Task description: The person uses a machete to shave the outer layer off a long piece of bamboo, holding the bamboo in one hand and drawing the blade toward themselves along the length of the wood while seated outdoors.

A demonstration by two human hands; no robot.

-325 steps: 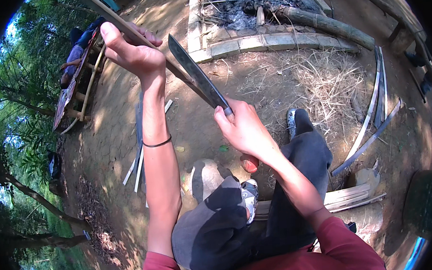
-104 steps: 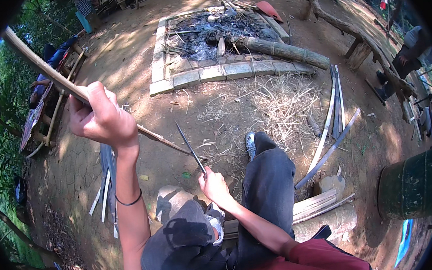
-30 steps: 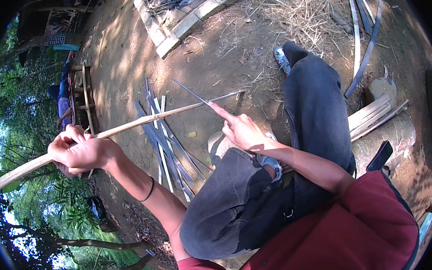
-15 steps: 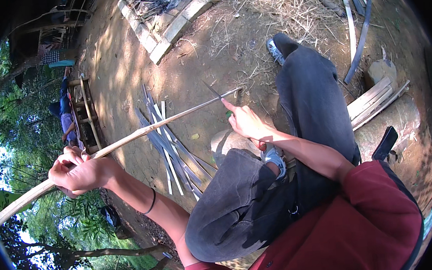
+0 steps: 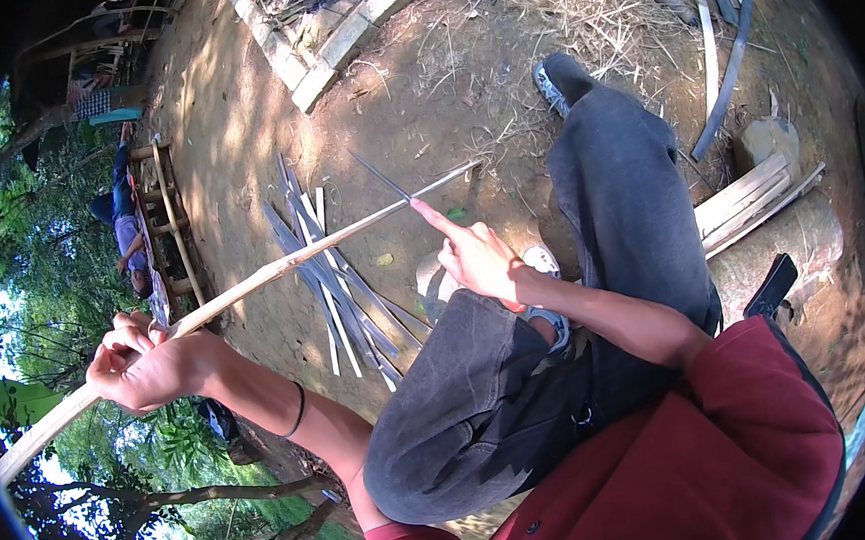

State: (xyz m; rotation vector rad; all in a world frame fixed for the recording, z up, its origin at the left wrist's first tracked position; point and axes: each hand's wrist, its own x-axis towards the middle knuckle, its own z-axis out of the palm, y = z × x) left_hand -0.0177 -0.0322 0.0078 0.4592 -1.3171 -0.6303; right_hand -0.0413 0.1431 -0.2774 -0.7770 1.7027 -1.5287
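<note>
A long, pale strip of split wood or bamboo (image 5: 282,265) slants across the head view from the lower left to the middle. My left hand (image 5: 153,365) is closed around its thicker end, palm upward. In my right hand (image 5: 482,256) is a knife (image 5: 381,176), the index finger stretched out along it. The dark blade crosses the strip near its thin end and appears to touch it. Most of the knife's handle is hidden by my fingers.
Several split strips (image 5: 337,267) lie on the dirt beyond my bent knee. Shavings (image 5: 595,8) litter the ground by a brick-edged fire pit (image 5: 356,35). Split pieces (image 5: 749,203) rest on a log (image 5: 792,245) at right. Another person (image 5: 129,231) lies on a bamboo bench (image 5: 170,218).
My right hand has slid the knife leftward along the strip, away from its thin tip, and more blade shows. My left hand has shifted slightly left and still holds the strip.
</note>
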